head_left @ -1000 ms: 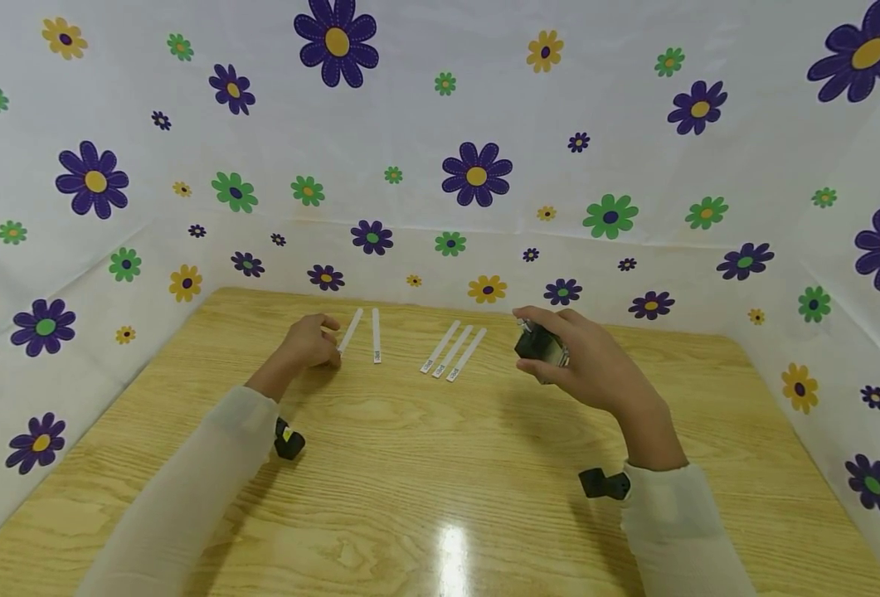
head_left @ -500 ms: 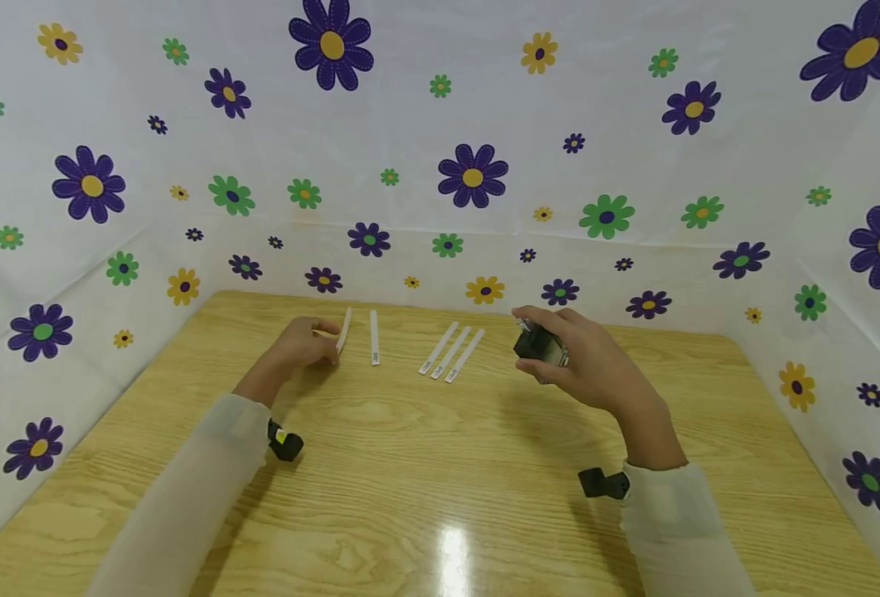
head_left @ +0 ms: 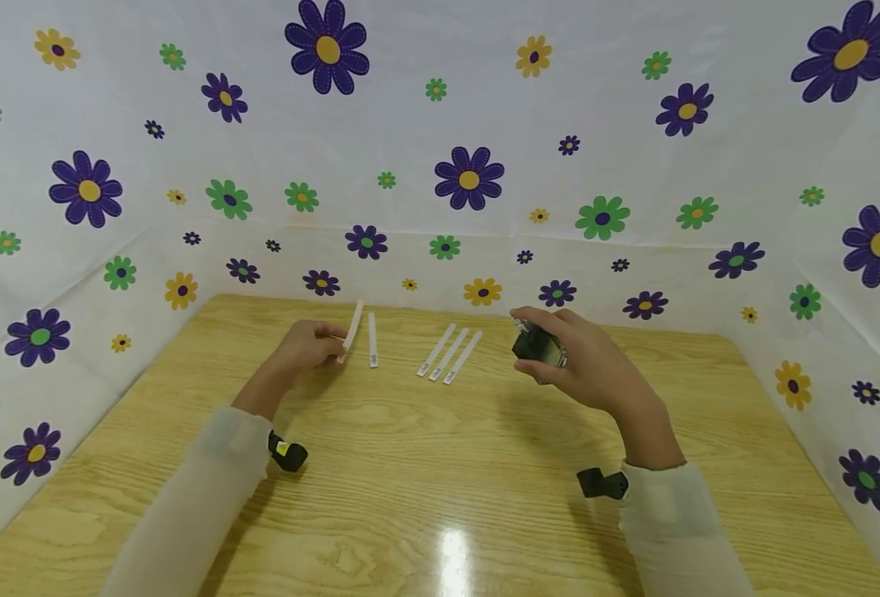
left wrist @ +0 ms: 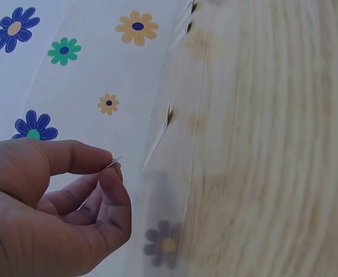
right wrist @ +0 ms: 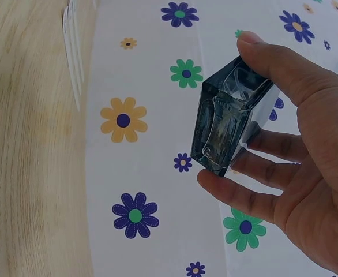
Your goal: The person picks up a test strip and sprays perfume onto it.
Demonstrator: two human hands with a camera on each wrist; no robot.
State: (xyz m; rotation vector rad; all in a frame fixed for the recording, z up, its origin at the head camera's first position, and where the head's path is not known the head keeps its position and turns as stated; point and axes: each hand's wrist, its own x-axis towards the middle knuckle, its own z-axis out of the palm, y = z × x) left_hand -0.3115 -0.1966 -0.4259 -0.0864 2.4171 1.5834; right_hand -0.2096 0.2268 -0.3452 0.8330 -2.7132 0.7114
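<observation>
My left hand [head_left: 307, 347] pinches a white paper test strip [head_left: 353, 327] between thumb and index finger, the strip slanting up to the right over the back left of the table. Seen nearly edge-on, the strip [left wrist: 116, 161] is a thin sliver in the left wrist view. Right beside it lies another test strip [head_left: 372, 340] with a small printed label at its near end. My right hand [head_left: 596, 365] grips a dark, faceted glass perfume bottle [head_left: 538, 348], held above the table at the right. In the right wrist view, thumb and fingers hold the bottle [right wrist: 224, 124] at opposite sides.
Three more labelled test strips [head_left: 450, 355] lie slanted side by side between the hands. White cloth [head_left: 410, 108] printed with flowers encloses the wooden table [head_left: 380, 464] at the back and sides. A small black camera [head_left: 288, 453] sits on the left wrist, another [head_left: 604, 483] on the right.
My left hand has lifted the strip off the table; it bent slightly at first and now sticks up to the right. The right hand and bottle have stayed put.
</observation>
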